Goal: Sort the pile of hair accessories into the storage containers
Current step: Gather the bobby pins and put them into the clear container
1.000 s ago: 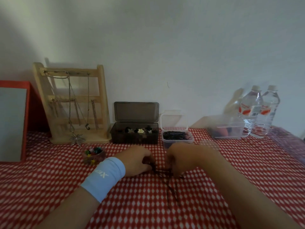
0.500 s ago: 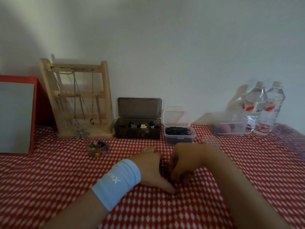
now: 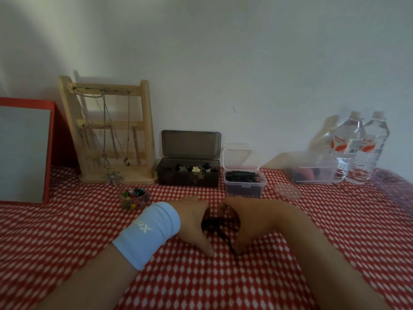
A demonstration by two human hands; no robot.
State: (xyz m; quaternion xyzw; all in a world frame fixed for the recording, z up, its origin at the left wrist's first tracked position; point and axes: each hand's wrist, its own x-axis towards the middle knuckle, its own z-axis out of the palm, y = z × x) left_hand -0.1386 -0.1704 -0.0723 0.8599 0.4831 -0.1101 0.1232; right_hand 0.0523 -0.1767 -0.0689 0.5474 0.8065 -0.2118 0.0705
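Both hands, left (image 3: pixel 194 222) and right (image 3: pixel 252 222), cup dark hairpins (image 3: pixel 220 224) on the tablecloth (image 3: pixel 335 220).

Your count of what sits on the red checked cloth

You have two hands on the cloth, the left hand (image 3: pixel 192 222) and the right hand (image 3: pixel 250 222), cupped around one pile of dark hairpins (image 3: pixel 220 224) too tangled to number. Behind them you have four storage containers: one small bowl of coloured clips (image 3: pixel 134 198), one smoky box (image 3: pixel 188 173) with its lid up, one small clear tub of black pins (image 3: pixel 244 181), one clear box (image 3: pixel 312 173) at the right. One loose round lid (image 3: pixel 288 191), two water bottles (image 3: pixel 359 148), one wooden jewellery stand (image 3: pixel 111 130)
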